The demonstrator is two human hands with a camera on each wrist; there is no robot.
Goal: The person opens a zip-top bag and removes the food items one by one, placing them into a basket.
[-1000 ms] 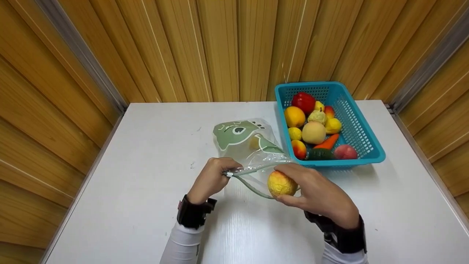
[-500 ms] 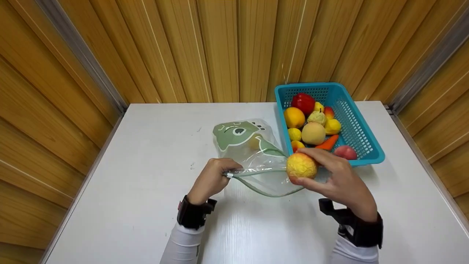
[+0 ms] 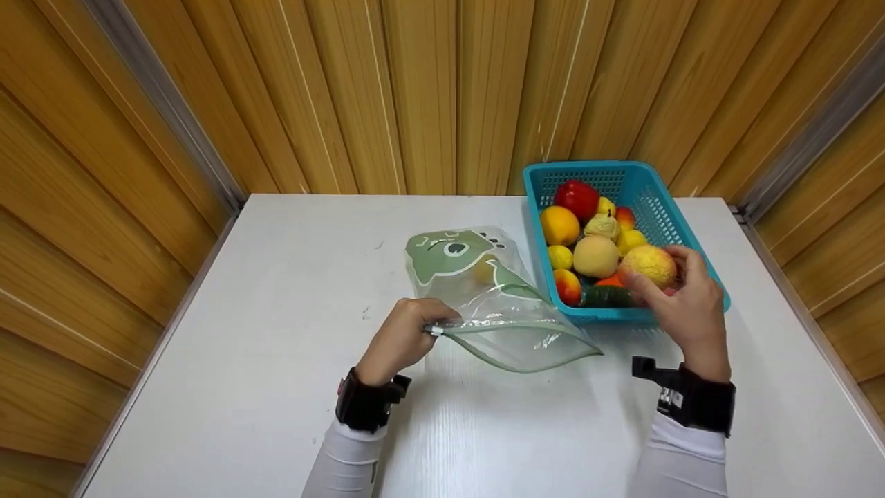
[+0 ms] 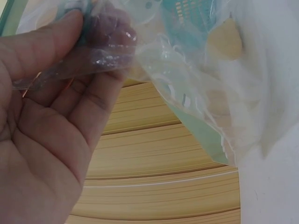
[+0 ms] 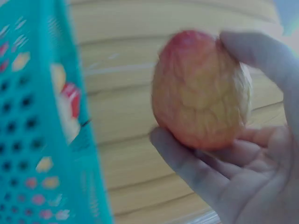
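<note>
A see-through zip bag (image 3: 477, 304) with a green cartoon print lies on the white table, its mouth gaping toward the front. My left hand (image 3: 401, 339) pinches the bag's left corner by the slider. In the left wrist view, thumb and fingers grip the clear plastic. A small yellow pear-shaped fruit (image 4: 226, 41) shows dimly inside. Over the front right of the teal basket (image 3: 622, 315), my right hand (image 3: 691, 304) grips a wrinkled yellow-and-red round fruit (image 3: 650, 266). The right wrist view shows that fruit (image 5: 201, 91) between thumb and fingers.
Several fruits and vegetables fill the basket, among them a red bell pepper (image 3: 577, 199), an orange (image 3: 559, 225), a tan round fruit (image 3: 595, 256) and a cucumber (image 3: 607, 296). Wood-patterned walls (image 3: 415, 97) stand behind and beside the table (image 3: 297, 311).
My right hand has carried the wrinkled fruit from the bag's mouth rightward and away, to over the basket. The bag's right corner is let go. My left hand keeps its grip.
</note>
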